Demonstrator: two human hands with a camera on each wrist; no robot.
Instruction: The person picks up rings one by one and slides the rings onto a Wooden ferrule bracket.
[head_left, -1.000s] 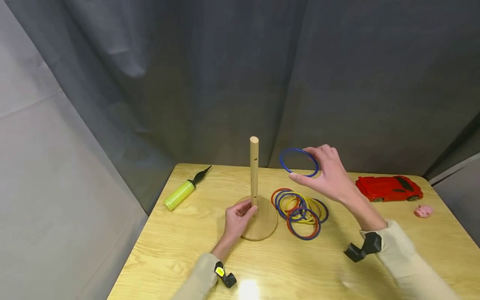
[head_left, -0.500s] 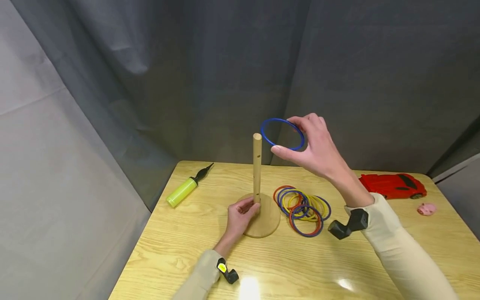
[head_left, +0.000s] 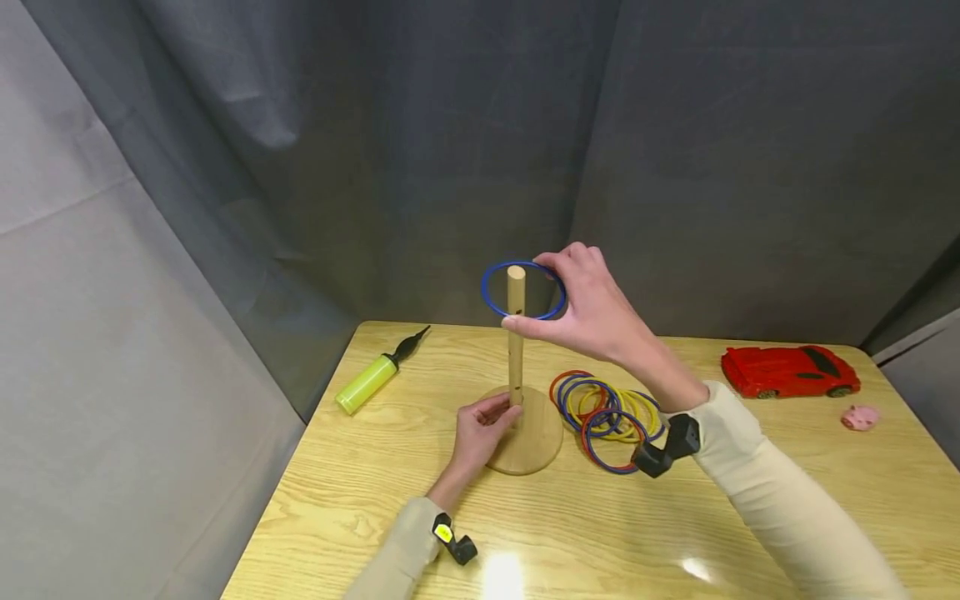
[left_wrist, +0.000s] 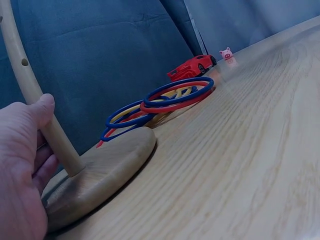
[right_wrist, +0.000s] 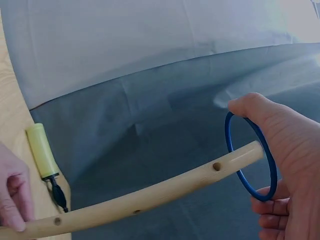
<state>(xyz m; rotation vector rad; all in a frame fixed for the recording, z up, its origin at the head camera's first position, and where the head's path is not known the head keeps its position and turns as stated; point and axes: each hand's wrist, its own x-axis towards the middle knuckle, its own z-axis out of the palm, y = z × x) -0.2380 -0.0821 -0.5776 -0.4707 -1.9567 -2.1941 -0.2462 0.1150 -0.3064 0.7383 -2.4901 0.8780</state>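
A wooden post point(head_left: 516, 358) stands upright on a round wooden base point(head_left: 536, 446). Low on the post, just above the base, my left hand point(head_left: 476, 437) grips it between thumb and fingers. My right hand point(head_left: 588, 312) pinches a blue ring point(head_left: 485, 293) by its edge, thumb on the near side and fingers on the far side. The ring is level with the top of the post, and in the right wrist view the post's tip point(right_wrist: 250, 154) passes through it. Several red, blue and yellow rings point(left_wrist: 177, 104) lie overlapping on the table, right of the base.
A yellow-green hand pump point(head_left: 369, 383) with a black nozzle lies at the table's back left. At the right are a red toy car point(head_left: 783, 372) and a small pink pig point(head_left: 860, 417). A dark curtain point(head_left: 450, 167) hangs behind the table point(head_left: 360, 483).
My right hand has carried the blue ring left from above the ring pile, rising and then lowering it around the post's top. My left hand keeps its hold on the post.
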